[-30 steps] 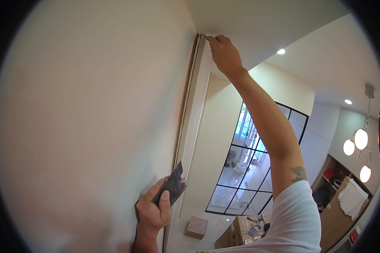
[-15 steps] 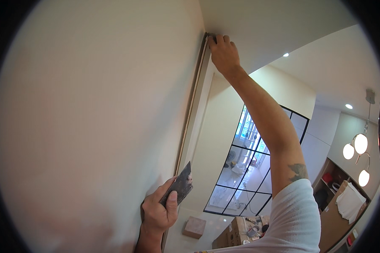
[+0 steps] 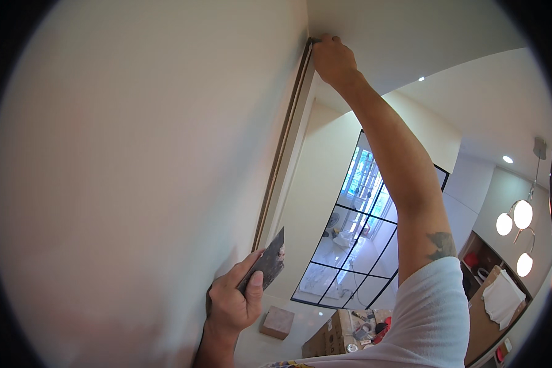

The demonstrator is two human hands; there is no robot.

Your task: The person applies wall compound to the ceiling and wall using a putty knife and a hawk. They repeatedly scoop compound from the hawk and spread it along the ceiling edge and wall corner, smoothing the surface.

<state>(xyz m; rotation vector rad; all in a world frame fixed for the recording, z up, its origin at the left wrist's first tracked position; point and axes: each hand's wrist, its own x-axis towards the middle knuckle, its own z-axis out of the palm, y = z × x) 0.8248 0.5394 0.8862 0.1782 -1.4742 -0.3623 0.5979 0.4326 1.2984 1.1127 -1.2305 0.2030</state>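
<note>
Near the ceiling (image 3: 405, 37), right hand (image 3: 335, 60), grip unclear; lower, left hand (image 3: 234, 300) tight around scraper (image 3: 271, 262).

Prob. home int.: globe pendant lamp (image 3: 522, 214), blk-grid glass partition (image 3: 357, 228), cupbd (image 3: 482, 249).

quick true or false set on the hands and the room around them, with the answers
1. The left hand holds a flat dark scraper. True.
2. The right hand is lowered beside the scraper. False: the right hand is raised at the upper end of the long narrow strip.
3. The hanging lamp has three round white globes. True.
4. The glass panel has white bars. False: the glass panel has black bars.
5. Several objects lie on the cardboard box. True.
</note>
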